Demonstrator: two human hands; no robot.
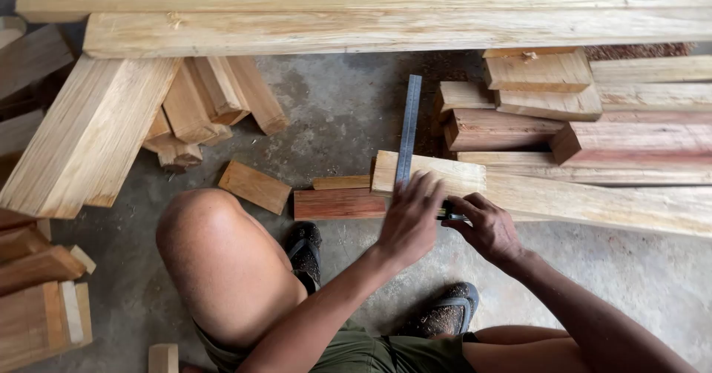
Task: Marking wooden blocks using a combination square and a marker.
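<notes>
A long pale wooden plank (578,199) lies across the concrete floor in front of me. A metal ruler (408,124) rests across its left end, pointing away from me. My left hand (410,221) presses flat on the near end of the ruler and the plank. My right hand (486,228) sits just to the right at the plank's near edge, pinching a small dark pencil-like tool (454,215) whose tip meets the plank by the ruler.
A reddish wood block (340,204) and small offcuts (254,186) lie left of the plank. Stacked blocks (541,91) sit at the right, long beams (371,17) across the top, more timber (85,139) at left. My knee (215,258) and sandalled feet (445,314) are below.
</notes>
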